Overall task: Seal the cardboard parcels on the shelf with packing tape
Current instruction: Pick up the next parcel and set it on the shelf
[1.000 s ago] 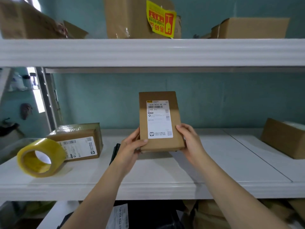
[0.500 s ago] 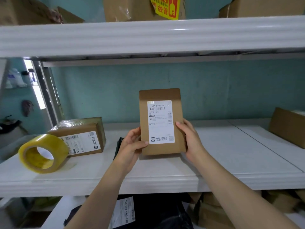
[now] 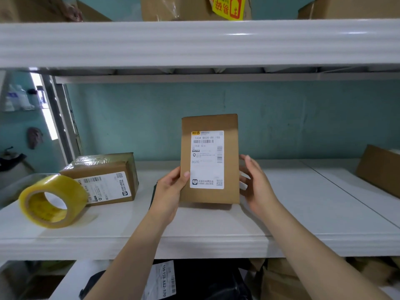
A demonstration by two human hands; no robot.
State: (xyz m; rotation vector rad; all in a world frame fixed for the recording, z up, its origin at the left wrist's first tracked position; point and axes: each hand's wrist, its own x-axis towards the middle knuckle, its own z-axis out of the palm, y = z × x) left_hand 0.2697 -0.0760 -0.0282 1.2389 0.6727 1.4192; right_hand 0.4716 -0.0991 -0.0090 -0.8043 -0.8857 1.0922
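On the shelf (image 3: 303, 213) the parcel (image 3: 209, 158) stands on end, long axis 12 to 6. The tape roll (image 3: 65, 185) lies at its 9 o'clock, nearer the left hand (image 3: 171, 191), which pinches its left edge. The right hand (image 3: 257, 187), spread at 3 o'clock, seems barely touching.

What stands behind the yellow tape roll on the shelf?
A cardboard parcel with a white label lies behind the tape roll, its top wrapped in glossy tape. The roll covers its lower left corner, which cannot be seen.
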